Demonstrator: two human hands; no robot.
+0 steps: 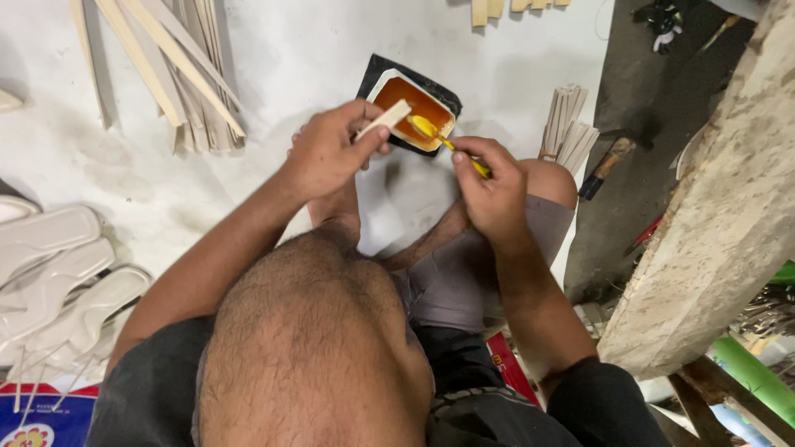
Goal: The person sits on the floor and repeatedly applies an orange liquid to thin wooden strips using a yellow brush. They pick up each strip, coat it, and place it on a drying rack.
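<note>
My left hand [331, 149] grips a short pale wooden strip [386, 117], held over the near edge of a small tray of orange-brown glue [411, 109]. My right hand [490, 186] holds a yellow brush [439, 136] whose tip, coated in glue, lies over the tray close to the strip's end. The tray sits on a black sheet [374, 69] on the white floor. My bent knee [315, 331] fills the lower middle of the view.
A heap of long pale wooden strips [178, 70] lies at the upper left. A bundle of short strips [567, 124] rests right of the tray. White moulded pieces [58, 273] stack at left. A rough concrete slab [729, 207] and a wood-handled tool [607, 165] are at right.
</note>
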